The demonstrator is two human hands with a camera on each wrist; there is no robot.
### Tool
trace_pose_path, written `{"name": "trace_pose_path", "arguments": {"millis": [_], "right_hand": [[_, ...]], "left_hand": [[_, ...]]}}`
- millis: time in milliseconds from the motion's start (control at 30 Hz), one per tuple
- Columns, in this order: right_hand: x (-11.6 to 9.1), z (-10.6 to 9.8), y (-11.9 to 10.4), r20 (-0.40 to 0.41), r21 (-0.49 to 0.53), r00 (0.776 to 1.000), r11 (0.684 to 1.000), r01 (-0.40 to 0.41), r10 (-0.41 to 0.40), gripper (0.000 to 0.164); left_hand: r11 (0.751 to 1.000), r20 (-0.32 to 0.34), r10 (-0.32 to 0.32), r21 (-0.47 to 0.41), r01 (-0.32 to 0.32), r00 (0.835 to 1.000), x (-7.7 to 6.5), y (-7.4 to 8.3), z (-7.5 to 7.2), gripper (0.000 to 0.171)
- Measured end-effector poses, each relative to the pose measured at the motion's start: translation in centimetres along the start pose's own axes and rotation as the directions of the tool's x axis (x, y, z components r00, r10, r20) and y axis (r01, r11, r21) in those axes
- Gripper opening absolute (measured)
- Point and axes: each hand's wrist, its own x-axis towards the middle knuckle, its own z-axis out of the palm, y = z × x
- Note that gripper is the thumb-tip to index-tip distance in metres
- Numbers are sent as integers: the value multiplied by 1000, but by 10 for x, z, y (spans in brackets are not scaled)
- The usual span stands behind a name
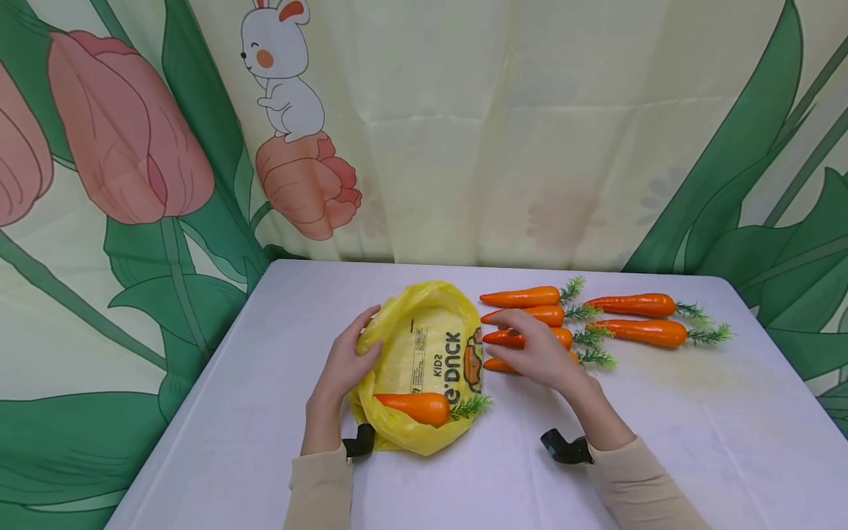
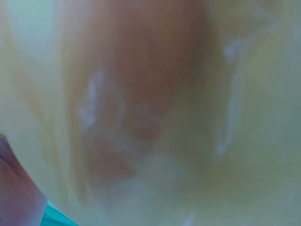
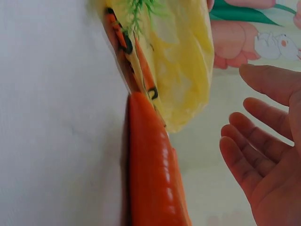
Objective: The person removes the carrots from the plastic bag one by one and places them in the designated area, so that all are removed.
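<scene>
A yellow plastic bag (image 1: pixel 424 294) lies with its mouth spread, black print and a duck picture showing inside. My left hand (image 1: pixel 346 364) grips its left rim, thumb over the edge; yellow plastic fills most of the left wrist view. Inside the bag's near part lies an orange carrot (image 1: pixel 417 407) with green leaves. My right hand (image 1: pixel 539 350), fingers apart and holding nothing, hovers over a column of several carrots beside the bag, partly covering them. The right wrist view shows the nearest carrot (image 3: pixel 153 169) close by, its tip pointing to the bag, apart from the fingers.
The column's farthest carrot (image 1: pixel 526 297) lies near the bag's right rim. Two more carrots, one behind the other (image 1: pixel 645 333), lie farther right on the white table (image 1: pixel 218 412). A printed curtain (image 1: pixel 437 147) hangs behind the table's far edge.
</scene>
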Motion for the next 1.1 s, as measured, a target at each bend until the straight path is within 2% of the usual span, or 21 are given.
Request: {"name": "trace_pose_path", "arguments": {"millis": [233, 533, 733, 1100], "right_hand": [[1, 18, -5, 34, 33, 998, 998, 47, -49, 43], [3, 33, -17, 82, 32, 996, 999, 38, -40, 42], [3, 42, -22, 87, 38, 992, 996, 85, -88, 43], [3, 53, -30, 148, 35, 978, 989, 146, -149, 42]], "left_hand": [[1000, 5, 3, 4, -3, 1000, 0, -1, 0, 60], [1000, 6, -3, -8, 3, 1000, 0, 0, 0, 60], [1000, -1, 11, -7, -11, 1000, 0, 0, 1, 60], [1000, 7, -7, 2, 7, 1000, 1, 2, 1, 61]]}}
